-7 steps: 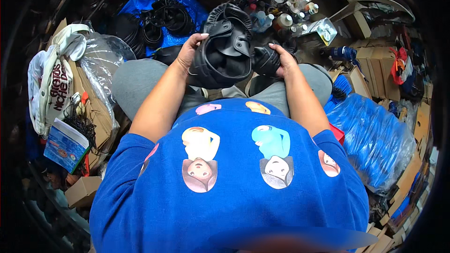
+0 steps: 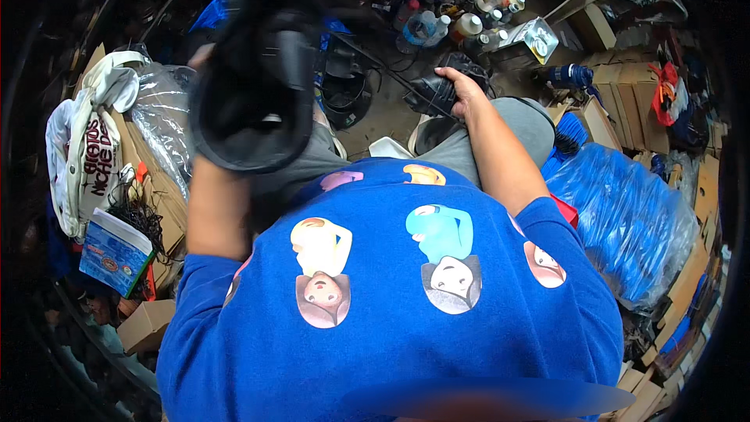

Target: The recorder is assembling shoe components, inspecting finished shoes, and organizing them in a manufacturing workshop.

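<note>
Raised at the left, my left hand [image 2: 201,55] holds a large black hollow piece [image 2: 291,113] with a thick rounded rim; it is blurred by motion and covers most of the hand. A moment earlier, a strap with a snap showed on it. Over my right knee, my right hand [image 2: 466,95] is closed on a smaller, crumpled black leather-like piece [image 2: 432,94], with the thumb on top. A thin black cord runs near it. Beyond my lap, a black looped thing [image 2: 345,94] lies on the floor, partly covered.
Several plastic bottles [image 2: 469,25] and a rectangular can [image 2: 533,41] stand ahead. At the right are a plastic-wrapped blue bundle [image 2: 625,219] and cardboard [image 2: 629,101]. A white cloth bag [image 2: 86,141], clear plastic [image 2: 162,101] and a blue box [image 2: 116,254] lie left.
My left hand has swung the large black piece left and closer to the view, away from the smaller piece. My right hand has shifted slightly, still holding the smaller piece.
</note>
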The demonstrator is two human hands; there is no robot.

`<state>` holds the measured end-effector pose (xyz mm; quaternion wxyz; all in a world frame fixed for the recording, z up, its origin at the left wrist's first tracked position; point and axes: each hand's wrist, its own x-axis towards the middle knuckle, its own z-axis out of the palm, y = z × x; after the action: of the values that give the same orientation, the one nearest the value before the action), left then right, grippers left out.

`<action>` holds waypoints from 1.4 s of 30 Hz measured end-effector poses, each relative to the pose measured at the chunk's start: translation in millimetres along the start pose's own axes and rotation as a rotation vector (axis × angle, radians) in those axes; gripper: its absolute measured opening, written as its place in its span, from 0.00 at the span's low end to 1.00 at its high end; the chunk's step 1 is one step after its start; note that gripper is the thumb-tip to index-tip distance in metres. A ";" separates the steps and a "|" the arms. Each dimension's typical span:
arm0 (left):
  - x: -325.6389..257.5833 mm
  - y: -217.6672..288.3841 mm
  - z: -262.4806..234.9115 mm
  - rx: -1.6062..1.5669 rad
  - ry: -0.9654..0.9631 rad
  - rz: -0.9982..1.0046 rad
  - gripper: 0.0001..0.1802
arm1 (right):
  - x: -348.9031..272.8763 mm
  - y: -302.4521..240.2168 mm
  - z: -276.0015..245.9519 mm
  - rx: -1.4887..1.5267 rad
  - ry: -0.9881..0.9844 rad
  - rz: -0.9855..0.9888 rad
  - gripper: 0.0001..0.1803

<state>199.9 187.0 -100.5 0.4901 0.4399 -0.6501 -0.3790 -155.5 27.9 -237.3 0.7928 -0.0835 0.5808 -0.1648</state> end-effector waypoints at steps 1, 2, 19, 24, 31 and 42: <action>-1.3 1.6 -0.2 -0.077 0.081 -0.025 0.18 | 1.3 -1.5 2.6 -0.083 -0.006 0.018 0.11; -2.7 3.0 -0.2 -0.153 0.162 -0.050 0.19 | 2.7 -2.6 5.6 -0.167 -0.012 0.037 0.12; 5.8 -27.1 49.2 -1.161 0.569 -0.678 0.22 | -36.4 11.9 60.0 -1.195 -0.106 -1.099 0.28; 18.8 -13.1 68.1 -1.192 0.437 -0.677 0.26 | -132.6 16.2 131.9 -1.383 -0.644 -1.375 0.19; 23.9 -10.6 71.6 -1.218 0.223 -0.764 0.30 | -139.3 31.4 118.7 -1.283 -0.492 -1.163 0.11; 29.7 -9.8 82.4 -1.017 0.218 -0.855 0.37 | -149.0 25.4 123.9 -1.627 -0.259 -1.632 0.08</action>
<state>117.9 160.9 -119.7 0.5061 0.4088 -0.1062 -0.7519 -74.2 97.7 -73.9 0.2162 -0.9348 0.2032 -0.1954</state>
